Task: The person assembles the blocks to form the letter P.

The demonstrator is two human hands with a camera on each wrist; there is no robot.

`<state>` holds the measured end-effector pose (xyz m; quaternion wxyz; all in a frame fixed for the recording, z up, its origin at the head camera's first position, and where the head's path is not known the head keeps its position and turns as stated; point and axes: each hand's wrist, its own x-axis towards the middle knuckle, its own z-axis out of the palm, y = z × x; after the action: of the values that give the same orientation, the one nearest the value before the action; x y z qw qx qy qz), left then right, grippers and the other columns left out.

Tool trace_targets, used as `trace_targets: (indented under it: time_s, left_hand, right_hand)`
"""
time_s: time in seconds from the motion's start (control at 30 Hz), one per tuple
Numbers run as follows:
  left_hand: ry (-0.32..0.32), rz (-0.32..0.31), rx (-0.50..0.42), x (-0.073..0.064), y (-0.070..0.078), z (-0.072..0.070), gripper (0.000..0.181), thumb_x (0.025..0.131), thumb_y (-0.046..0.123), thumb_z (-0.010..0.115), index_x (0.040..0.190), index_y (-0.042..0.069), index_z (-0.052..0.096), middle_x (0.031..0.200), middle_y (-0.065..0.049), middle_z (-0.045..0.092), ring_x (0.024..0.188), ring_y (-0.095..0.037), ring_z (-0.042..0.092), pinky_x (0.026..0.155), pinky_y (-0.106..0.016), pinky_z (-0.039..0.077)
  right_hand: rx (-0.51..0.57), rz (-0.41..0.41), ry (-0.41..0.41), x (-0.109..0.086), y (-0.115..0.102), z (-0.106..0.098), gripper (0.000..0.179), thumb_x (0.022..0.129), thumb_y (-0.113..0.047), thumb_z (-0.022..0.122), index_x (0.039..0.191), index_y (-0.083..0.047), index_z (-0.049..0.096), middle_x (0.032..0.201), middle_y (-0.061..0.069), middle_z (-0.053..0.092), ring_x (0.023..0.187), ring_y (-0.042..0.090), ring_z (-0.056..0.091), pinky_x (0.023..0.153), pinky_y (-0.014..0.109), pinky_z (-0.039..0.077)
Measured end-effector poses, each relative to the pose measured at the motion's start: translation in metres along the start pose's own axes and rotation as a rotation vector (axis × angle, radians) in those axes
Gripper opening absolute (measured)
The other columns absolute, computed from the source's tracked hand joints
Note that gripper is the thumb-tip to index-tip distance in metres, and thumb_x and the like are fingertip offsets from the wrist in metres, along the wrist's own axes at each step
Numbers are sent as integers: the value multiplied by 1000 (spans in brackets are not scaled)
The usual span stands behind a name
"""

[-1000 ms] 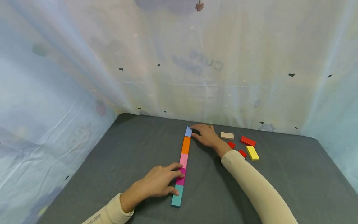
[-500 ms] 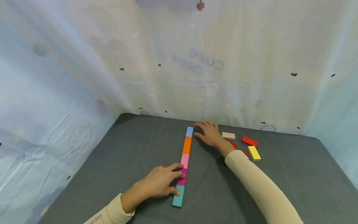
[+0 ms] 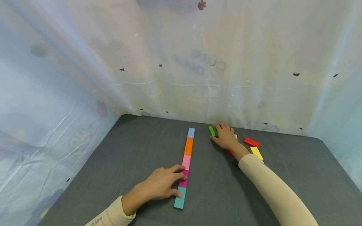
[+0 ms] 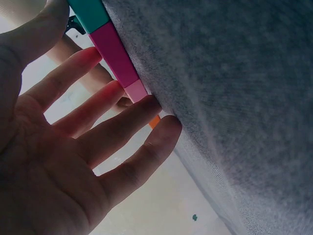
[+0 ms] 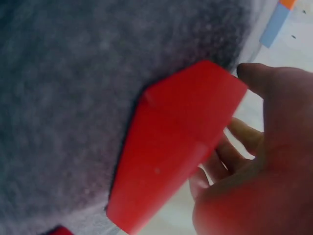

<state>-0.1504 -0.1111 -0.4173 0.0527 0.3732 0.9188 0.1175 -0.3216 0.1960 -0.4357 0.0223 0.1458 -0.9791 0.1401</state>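
Note:
A straight row of flat blocks runs away from me in the head view: teal (image 3: 179, 203), magenta (image 3: 183, 182), pink (image 3: 186, 160), orange (image 3: 188, 146) and light blue (image 3: 191, 132). My left hand (image 3: 158, 183) rests along its near part, thumb on the teal block and fingertips by the magenta and pink ones. At the back, my right hand (image 3: 224, 138) reaches over a green block (image 3: 212, 131), thumb and forefinger near it; its right part is hidden. In the right wrist view a large red block (image 5: 171, 142) lies near that hand, whose fingers look relaxed.
Right of my right hand lie a red block (image 3: 251, 142) and a yellow block (image 3: 255, 153). A pale wooden block (image 3: 236, 136) and another red block (image 3: 229, 153) are mostly hidden by the hand and forearm. A patterned curtain (image 3: 181, 94) hangs behind the dark table (image 3: 135, 147).
My right hand has moved right, away from the light blue block, to the green block, uncovering part of it. The left hand and the row stay where they were.

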Motion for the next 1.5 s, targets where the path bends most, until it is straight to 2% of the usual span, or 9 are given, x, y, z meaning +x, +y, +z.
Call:
trace_targets:
  time_s: [0.3,0.5,0.7,1.2,1.3,1.5]
  left_hand:
    - [-19,-4,-13,0,0,0,54,79,53,77,126,27,67,146,4,51,66,-3,48,79,-37,54]
    - [-3,6,-8,0,-1,1,55,79,53,78,125,26,67,145,3,52,62,-2,45,77,-34,54]
    - [1,9,-4,1,0,1,54,78,53,78,124,26,68,144,3,53,58,-3,43,73,-30,52]
    - [-2,2,-9,0,1,-1,54,78,52,79,124,27,68,144,3,53,61,-2,45,75,-33,53]
    - [-4,0,-15,0,1,-2,54,78,52,79,125,26,68,145,3,52,61,-2,45,76,-33,53]
    - [-17,-7,-14,0,1,-3,54,79,53,78,126,27,67,146,4,51,67,-3,49,76,-33,53]
  right_hand:
    - [0,28,-30,-2,1,-1,61,97,-35,59,148,-6,43,147,22,47,133,42,40,97,58,32]
    - [18,38,-11,-4,1,-2,55,98,-35,60,141,-3,51,144,22,50,133,43,41,102,59,31]
    - [25,26,20,-5,4,2,47,98,-33,60,136,-5,57,141,21,53,129,42,45,98,58,33]
    - [88,8,52,-6,6,1,43,99,-26,60,138,-8,56,140,20,54,128,41,47,94,56,34]
    - [97,-2,50,-5,6,1,42,100,-25,60,138,-7,56,140,20,54,128,41,47,96,57,33]
    - [132,-15,39,-4,7,2,41,100,-22,59,138,-6,55,141,21,52,132,43,44,106,62,31]
